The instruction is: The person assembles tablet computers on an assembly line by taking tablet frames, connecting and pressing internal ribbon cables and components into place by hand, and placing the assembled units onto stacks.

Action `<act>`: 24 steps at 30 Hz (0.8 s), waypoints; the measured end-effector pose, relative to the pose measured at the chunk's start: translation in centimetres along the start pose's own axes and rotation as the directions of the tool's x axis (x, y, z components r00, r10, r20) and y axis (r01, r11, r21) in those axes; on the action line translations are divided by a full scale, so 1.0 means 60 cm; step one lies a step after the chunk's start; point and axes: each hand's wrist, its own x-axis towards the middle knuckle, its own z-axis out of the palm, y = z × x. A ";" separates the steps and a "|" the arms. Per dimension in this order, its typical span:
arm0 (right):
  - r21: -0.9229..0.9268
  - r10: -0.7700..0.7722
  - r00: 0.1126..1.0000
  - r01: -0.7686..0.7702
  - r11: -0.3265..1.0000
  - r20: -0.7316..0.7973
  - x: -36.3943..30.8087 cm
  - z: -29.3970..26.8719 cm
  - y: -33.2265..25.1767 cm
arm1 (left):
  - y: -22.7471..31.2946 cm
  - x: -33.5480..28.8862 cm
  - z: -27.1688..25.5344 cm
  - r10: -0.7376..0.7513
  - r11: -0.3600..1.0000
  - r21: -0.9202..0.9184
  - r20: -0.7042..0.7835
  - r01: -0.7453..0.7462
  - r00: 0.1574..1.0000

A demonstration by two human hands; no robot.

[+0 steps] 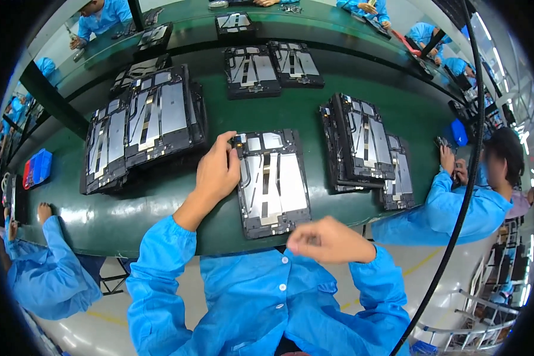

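In front of me on the green table lies an opened tablet [291, 181], its silver battery and black inner frame facing up. My left hand [218, 170] grips its upper left corner, with bent fingers on the top edge and the thumb along the side. By the lower right corner, my right hand [332, 240] is curled with thumb and fingers pressed together. Its fingertips are slightly blurred, and whatever they may hold is too small or hidden to name. Whether they touch the tablet's edge I cannot tell.
Stacks of similar opened tablets stand to the left [160, 118] and right [368, 139]; more tablets [250, 68] lie farther back. A blue bin [40, 167] sits far left. A black cable [471, 172] hangs at the right. Co-workers in blue sit on both sides.
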 end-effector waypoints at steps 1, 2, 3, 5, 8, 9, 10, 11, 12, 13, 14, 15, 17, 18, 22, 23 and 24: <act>-0.057 -0.027 0.991 0.020 0.998 -0.130 0.021 -0.018 -0.013 | -0.001 -0.002 -0.006 -0.028 0.996 -0.081 0.033 0.031 0.999; -0.116 -0.062 0.966 0.034 0.993 -0.251 0.047 -0.034 -0.024 | -0.002 -0.006 -0.015 -0.057 0.985 -0.157 0.067 0.067 0.996; -0.202 -0.202 0.909 0.135 0.970 -0.364 0.080 -0.047 -0.034 | 0.000 -0.009 -0.021 -0.048 0.982 -0.178 0.056 0.058 0.997; -0.405 -0.468 0.765 0.295 0.865 -0.443 0.163 -0.074 -0.031 | -0.006 -0.012 -0.027 0.061 0.989 -0.137 0.010 -0.059 0.998; -0.513 -0.561 0.728 0.332 0.792 -0.395 0.258 -0.096 -0.015 | -0.010 -0.009 -0.031 0.294 0.951 -0.082 -0.063 -0.298 0.954; -0.545 -0.570 0.745 0.335 0.768 -0.346 0.278 -0.101 -0.011 | -0.015 -0.008 -0.035 0.362 0.931 -0.032 -0.052 -0.364 0.931; -0.576 -0.576 0.762 0.338 0.745 -0.297 0.293 -0.104 -0.007 | -0.020 -0.006 -0.039 0.427 0.904 0.015 -0.035 -0.427 0.904; -0.597 -0.564 0.768 0.307 0.741 -0.304 0.300 -0.106 -0.006 | -0.023 -0.008 -0.044 0.415 0.910 0.015 -0.041 -0.415 0.909; -0.596 -0.559 0.776 0.310 0.741 -0.293 0.303 -0.108 -0.004 | -0.028 -0.009 -0.050 0.430 0.903 0.028 -0.024 -0.429 0.903; -0.560 -0.522 0.805 0.304 0.771 -0.283 0.301 -0.111 -0.003 | -0.032 -0.012 -0.053 0.443 0.896 0.039 -0.007 -0.443 0.896; -0.527 -0.486 0.831 0.295 0.797 -0.270 0.302 -0.116 -0.003 | -0.031 -0.012 -0.055 0.433 0.901 0.037 -0.016 -0.433 0.901; -0.530 -0.482 0.837 0.295 0.795 -0.258 0.304 -0.115 -0.001 | -0.030 -0.013 -0.056 0.435 0.900 0.024 -0.006 -0.435 0.900; -0.498 -0.584 0.764 0.407 0.765 -0.274 0.307 -0.107 0.000 | -0.033 -0.013 -0.055 0.444 0.896 0.010 0.018 -0.444 0.896; -0.498 -0.580 0.769 0.405 0.767 -0.269 0.310 -0.106 -0.002 | -0.033 -0.011 -0.054 0.438 0.899 0.006 0.015 -0.438 0.899; -0.567 -0.618 0.764 0.430 0.702 -0.185 0.318 -0.095 -0.012 | -0.038 -0.007 -0.062 0.439 0.895 -0.083 -0.001 -0.438 0.898; -0.587 -0.611 0.768 0.409 0.699 -0.193 0.321 -0.097 -0.011 | -0.039 -0.006 -0.062 0.441 0.892 -0.122 0.012 -0.436 0.898; -0.607 -0.606 0.770 0.388 0.694 -0.200 0.324 -0.100 -0.010 | -0.040 -0.006 -0.061 0.436 0.894 -0.116 0.002 -0.432 0.900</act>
